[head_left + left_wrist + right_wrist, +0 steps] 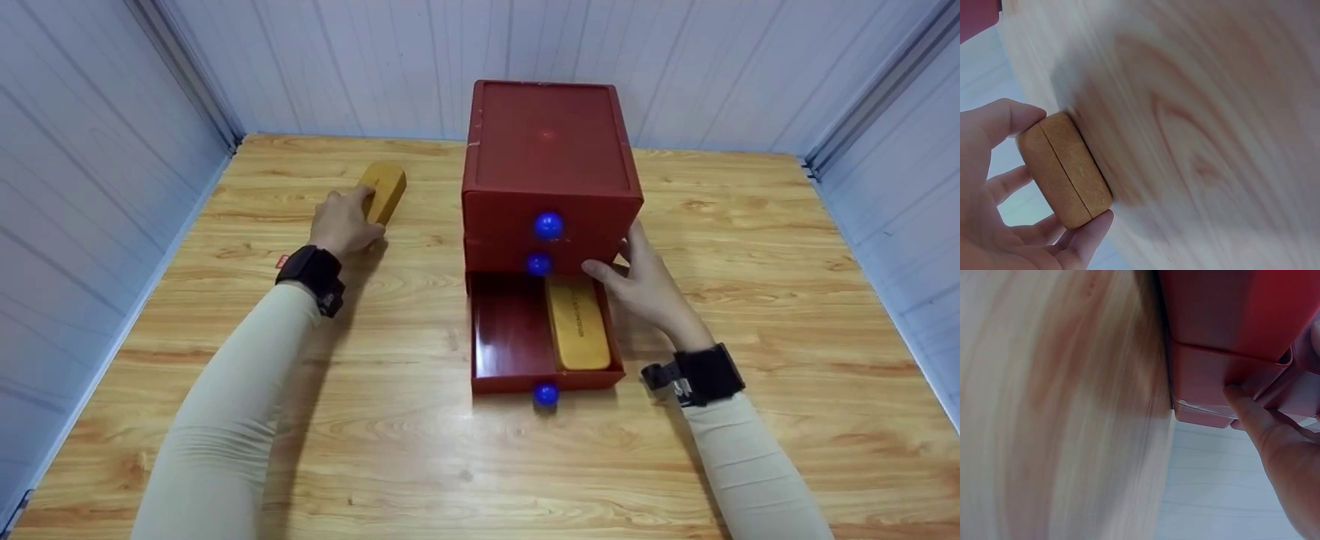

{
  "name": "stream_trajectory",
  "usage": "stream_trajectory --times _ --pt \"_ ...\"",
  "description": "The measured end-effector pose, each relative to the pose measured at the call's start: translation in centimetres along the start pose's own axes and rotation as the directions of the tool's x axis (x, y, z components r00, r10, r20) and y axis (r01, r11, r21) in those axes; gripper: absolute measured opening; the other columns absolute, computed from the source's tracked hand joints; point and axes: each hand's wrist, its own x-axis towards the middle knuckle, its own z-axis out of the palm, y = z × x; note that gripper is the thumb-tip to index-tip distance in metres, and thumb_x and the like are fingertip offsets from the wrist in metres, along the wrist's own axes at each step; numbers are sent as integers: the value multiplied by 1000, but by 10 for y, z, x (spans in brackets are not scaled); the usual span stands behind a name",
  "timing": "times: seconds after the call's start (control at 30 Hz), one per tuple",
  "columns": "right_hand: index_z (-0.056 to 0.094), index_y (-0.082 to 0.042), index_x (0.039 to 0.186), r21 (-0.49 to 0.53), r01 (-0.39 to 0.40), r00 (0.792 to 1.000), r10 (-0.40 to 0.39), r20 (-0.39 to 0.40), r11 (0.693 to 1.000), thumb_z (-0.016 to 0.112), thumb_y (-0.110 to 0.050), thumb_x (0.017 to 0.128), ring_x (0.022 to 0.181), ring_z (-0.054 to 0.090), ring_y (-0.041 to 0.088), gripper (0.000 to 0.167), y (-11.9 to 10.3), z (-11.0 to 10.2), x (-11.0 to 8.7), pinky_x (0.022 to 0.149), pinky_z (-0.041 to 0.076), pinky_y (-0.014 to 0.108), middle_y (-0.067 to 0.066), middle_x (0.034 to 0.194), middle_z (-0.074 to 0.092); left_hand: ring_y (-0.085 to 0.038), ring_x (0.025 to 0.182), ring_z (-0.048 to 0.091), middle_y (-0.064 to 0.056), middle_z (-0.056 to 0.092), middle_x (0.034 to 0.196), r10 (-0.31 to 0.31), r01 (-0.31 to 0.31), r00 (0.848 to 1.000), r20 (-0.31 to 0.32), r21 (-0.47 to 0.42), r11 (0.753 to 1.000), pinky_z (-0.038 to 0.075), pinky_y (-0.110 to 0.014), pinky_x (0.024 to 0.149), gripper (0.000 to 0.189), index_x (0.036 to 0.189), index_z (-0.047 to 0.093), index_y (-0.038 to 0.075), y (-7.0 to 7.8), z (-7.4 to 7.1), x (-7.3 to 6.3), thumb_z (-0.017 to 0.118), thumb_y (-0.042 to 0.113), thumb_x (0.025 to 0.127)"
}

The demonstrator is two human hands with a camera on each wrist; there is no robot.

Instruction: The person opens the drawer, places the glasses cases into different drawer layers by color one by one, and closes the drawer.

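Observation:
My left hand (341, 223) grips a mustard-yellow glasses case (390, 184) on the left side of the table. In the left wrist view, thumb and fingers lie on opposite sides of the case (1064, 169), whose end shows a seam. My right hand (646, 285) rests against the right side of a red drawer cabinet (551, 142), its thumb at the front edge. The cabinet's bottom drawer (510, 322) is pulled out toward me. A second yellow glasses case (579, 330) lies lengthwise along that drawer's right side.
Blue round knobs mark the drawers, including an upper knob (548, 226) and the bottom drawer's knob (546, 394). The wooden table (420, 465) is bounded by pale panel walls (360, 67). A small red tag (282, 261) shows beside the left wrist.

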Motion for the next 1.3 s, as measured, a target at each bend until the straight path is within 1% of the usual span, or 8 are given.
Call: stream_trajectory --times 0.1,0.2,0.33,0.53,0.63,0.77,1.03,1.3 --pt "18 -32 170 24 -9 1000 9 8 1000 71 -16 103 155 37 32 86 -1 0 0 116 46 56 -1 171 30 -51 120 54 -36 55 136 23 -23 1000 -14 -8 1000 49 -62 99 70 159 46 7 -1 1 -4 68 17 94" --pt "17 -34 169 60 -27 999 26 21 998 71 -17 103 155 37 29 87 -2 0 0 114 50 49 -3 171 29 -50 117 54 -35 55 134 30 -30 999 -17 -12 999 49 -61 99 69 158 47 8 -1 3 -9 67 17 93" --pt "17 -32 170 68 -42 999 41 26 997 70 -16 104 155 36 31 86 -2 0 -1 112 52 44 -1 172 29 -50 118 53 -34 52 136 39 -40 999 -13 -33 999 49 -61 99 71 161 44 10 3 4 -17 67 19 94" --pt "19 -29 170 6 4 1000 -4 4 1000 70 -15 104 154 38 33 85 -1 -1 1 116 45 56 -1 171 32 -46 114 55 -34 52 135 72 -73 997 -21 -42 996 53 -59 94 73 162 43 13 14 1 -33 70 19 94" --pt "19 -30 170 11 12 1000 -12 6 1000 70 -15 104 154 38 33 85 0 -1 2 117 43 59 -2 171 31 -43 109 56 -33 54 132 93 -94 995 -23 -37 995 54 -57 89 74 162 44 14 17 0 -43 72 18 93" --pt "19 -30 170 15 15 1000 -15 3 1000 70 -14 103 154 39 32 85 1 -1 2 116 44 59 -2 171 31 -42 109 57 -34 54 133 114 -115 993 -11 -42 993 55 -56 88 75 162 45 15 20 -2 -56 74 17 93" --pt "19 -29 170 5 20 1000 -20 4 1000 70 -14 103 153 39 31 85 2 -1 3 115 46 57 -2 170 32 -42 109 58 -31 52 135 111 -111 994 21 -38 993 57 -57 88 77 163 44 21 20 -3 -83 75 21 92" --pt "18 -29 170 -3 13 1000 -13 12 1000 69 -15 104 155 37 33 84 1 -2 3 120 40 59 -1 171 30 -40 106 56 -31 55 134 168 -168 986 13 -17 986 52 -51 81 75 162 46 19 17 -7 -112 75 23 93"
